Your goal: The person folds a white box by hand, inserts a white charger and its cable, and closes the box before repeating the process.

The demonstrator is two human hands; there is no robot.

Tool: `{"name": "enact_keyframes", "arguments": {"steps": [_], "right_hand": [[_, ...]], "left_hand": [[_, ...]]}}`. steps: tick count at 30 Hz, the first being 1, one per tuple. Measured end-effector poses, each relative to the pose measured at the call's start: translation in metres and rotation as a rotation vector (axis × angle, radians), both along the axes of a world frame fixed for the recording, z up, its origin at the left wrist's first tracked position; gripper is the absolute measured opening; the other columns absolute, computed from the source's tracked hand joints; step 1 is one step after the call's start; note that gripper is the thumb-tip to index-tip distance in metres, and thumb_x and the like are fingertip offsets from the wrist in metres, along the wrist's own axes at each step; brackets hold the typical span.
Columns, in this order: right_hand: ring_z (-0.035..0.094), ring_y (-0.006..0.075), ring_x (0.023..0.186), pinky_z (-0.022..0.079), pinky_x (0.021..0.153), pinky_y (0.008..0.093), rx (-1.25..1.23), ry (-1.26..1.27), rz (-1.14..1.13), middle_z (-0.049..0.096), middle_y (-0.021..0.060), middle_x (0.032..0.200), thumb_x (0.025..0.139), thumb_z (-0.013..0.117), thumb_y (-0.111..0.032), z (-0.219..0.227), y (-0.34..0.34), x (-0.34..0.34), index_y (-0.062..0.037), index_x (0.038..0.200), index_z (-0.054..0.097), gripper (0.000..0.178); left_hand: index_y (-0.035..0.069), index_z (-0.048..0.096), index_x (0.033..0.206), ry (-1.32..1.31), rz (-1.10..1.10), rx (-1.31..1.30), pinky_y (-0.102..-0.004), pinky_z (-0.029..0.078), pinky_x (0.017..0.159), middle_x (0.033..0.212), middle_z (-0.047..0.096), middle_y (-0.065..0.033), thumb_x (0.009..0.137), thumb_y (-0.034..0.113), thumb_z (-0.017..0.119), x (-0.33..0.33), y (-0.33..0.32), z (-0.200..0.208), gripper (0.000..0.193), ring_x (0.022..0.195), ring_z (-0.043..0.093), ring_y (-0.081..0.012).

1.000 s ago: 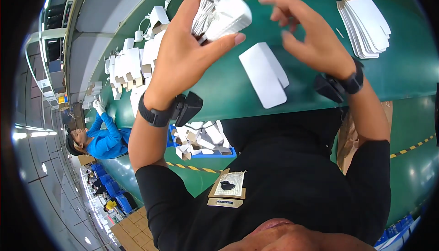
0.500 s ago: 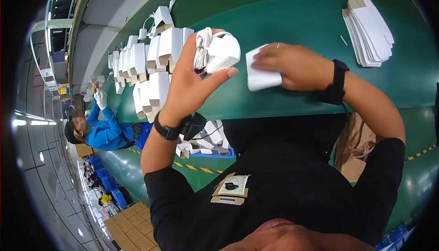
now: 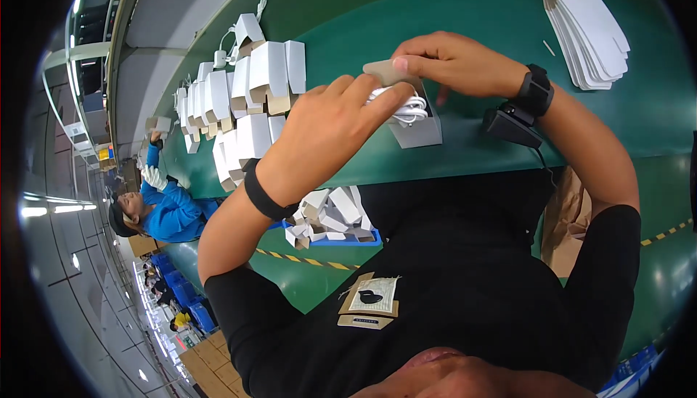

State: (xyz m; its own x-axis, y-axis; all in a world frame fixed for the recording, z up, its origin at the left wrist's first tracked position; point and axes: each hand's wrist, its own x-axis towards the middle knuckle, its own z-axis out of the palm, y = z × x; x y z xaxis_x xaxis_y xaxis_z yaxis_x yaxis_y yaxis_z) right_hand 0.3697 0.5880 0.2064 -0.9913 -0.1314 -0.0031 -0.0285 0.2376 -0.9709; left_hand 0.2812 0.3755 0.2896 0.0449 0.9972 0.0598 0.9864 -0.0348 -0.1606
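Box (image 3: pixel 421 135), white, open, 1 o'clock; left hand (image 3: pixel 330 122), curled, holds coiled cable (image 3: pixel 412 111) at box mouth; right hand (image 3: pixel 465 66), half-closed, pinches flap (image 3: pixel 380 72). Green tabletop (image 3: pixel 501 17): box rows (image 3: pixel 268 70) 10 o'clock, carton stack (image 3: pixel 589 35) 2. Blue bin (image 3: pixel 368 239) of cartons (image 3: pixel 345 206) 7, co-worker (image 3: pixel 170 216) 9.

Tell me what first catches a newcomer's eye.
Likely, at centre, the left hand holding a coiled white cable at an open white cardboard box, its flap touched by the right hand. White cardboard boxes crowd the green table at left; flat white cartons lie stacked at upper right.
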Motion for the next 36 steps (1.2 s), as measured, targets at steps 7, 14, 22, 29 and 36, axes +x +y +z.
{"name": "enact_keyframes", "arguments": {"steps": [7, 14, 22, 29, 36], "right_hand": [[0.059, 0.0116, 0.069, 0.050, 0.058, 0.0283, 0.020, 0.102, -0.082, 0.063, 0.0053, 0.080, 0.106, 0.052, -0.032, 0.001, -0.010, 0.014, 0.0003, 0.113, 0.069, 0.037], [0.061, 0.0127, 0.072, 0.052, 0.063, 0.0285, 0.023, 0.243, -0.242, 0.067, 0.0083, 0.095, 0.105, 0.051, -0.026, -0.022, -0.024, 0.029, -0.0020, 0.122, 0.067, 0.033], [0.063, 0.0238, 0.101, 0.055, 0.076, 0.0313, 0.079, 0.374, -0.153, 0.062, 0.0100, 0.133, 0.090, 0.069, -0.012, -0.012, -0.047, 0.060, -0.0083, 0.144, 0.050, 0.057], [0.062, 0.0279, 0.110, 0.055, 0.077, 0.0335, 0.114, 0.368, -0.140, 0.058, 0.0094, 0.140, 0.084, 0.072, -0.005, -0.020, -0.054, 0.061, -0.0091, 0.147, 0.047, 0.069], [0.063, 0.0312, 0.111, 0.055, 0.085, 0.0370, 0.152, 0.413, -0.125, 0.059, 0.0118, 0.139, 0.083, 0.072, -0.004, -0.017, -0.060, 0.063, -0.0081, 0.146, 0.047, 0.068]], "left_hand": [[0.004, 0.054, 0.110, 0.070, 0.106, -0.152, -0.0332, 0.051, 0.063, 0.087, 0.056, -0.0068, 0.084, 0.006, 0.063, 0.013, 0.004, 0.008, 0.028, 0.077, 0.060, -0.0223], [0.001, 0.052, 0.113, 0.090, 0.187, -0.313, -0.0354, 0.051, 0.067, 0.089, 0.052, -0.0099, 0.086, 0.005, 0.063, 0.025, -0.006, 0.015, 0.030, 0.083, 0.059, -0.0249], [0.003, 0.050, 0.109, 0.051, 0.268, -0.246, -0.0355, 0.051, 0.067, 0.089, 0.052, -0.0098, 0.086, 0.006, 0.063, 0.041, -0.022, 0.008, 0.027, 0.083, 0.059, -0.0246], [0.004, 0.050, 0.106, 0.171, 0.296, -0.365, -0.0352, 0.051, 0.062, 0.087, 0.053, -0.0084, 0.083, 0.005, 0.064, 0.043, -0.029, 0.022, 0.027, 0.077, 0.060, -0.0234], [0.005, 0.051, 0.099, 0.394, 0.193, -0.479, -0.0300, 0.047, 0.054, 0.080, 0.055, -0.0064, 0.080, 0.008, 0.066, 0.059, -0.015, 0.020, 0.024, 0.071, 0.061, -0.0171]]}}
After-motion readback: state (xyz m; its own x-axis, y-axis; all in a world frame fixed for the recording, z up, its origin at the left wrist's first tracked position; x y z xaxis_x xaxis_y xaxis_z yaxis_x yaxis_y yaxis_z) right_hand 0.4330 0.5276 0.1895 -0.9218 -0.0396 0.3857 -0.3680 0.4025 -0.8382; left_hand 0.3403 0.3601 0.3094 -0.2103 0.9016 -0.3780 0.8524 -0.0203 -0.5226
